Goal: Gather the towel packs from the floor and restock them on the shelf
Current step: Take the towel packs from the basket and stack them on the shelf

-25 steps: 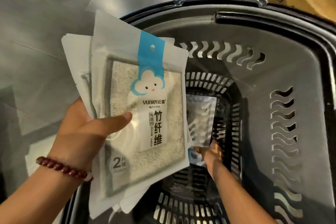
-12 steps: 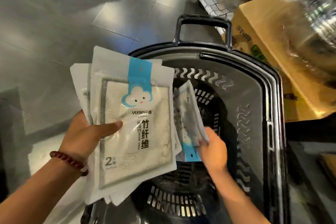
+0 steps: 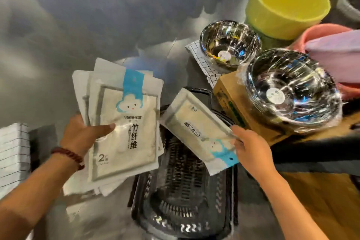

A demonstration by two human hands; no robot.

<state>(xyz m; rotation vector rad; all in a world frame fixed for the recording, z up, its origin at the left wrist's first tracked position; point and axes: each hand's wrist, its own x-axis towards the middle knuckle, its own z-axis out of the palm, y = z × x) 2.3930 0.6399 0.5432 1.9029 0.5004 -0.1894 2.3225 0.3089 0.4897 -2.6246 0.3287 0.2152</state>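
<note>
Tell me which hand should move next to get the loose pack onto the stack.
Right, probably. The right hand holds the single loose pack over the basket, close beside the stack. The left hand is full, gripping that fanned stack, so it is best used just to hold steady.

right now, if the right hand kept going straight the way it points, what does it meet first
Probably nothing: the right hand, gripping one towel pack, points up-left past the basket handle toward bare floor. Depth is unclear.
</note>
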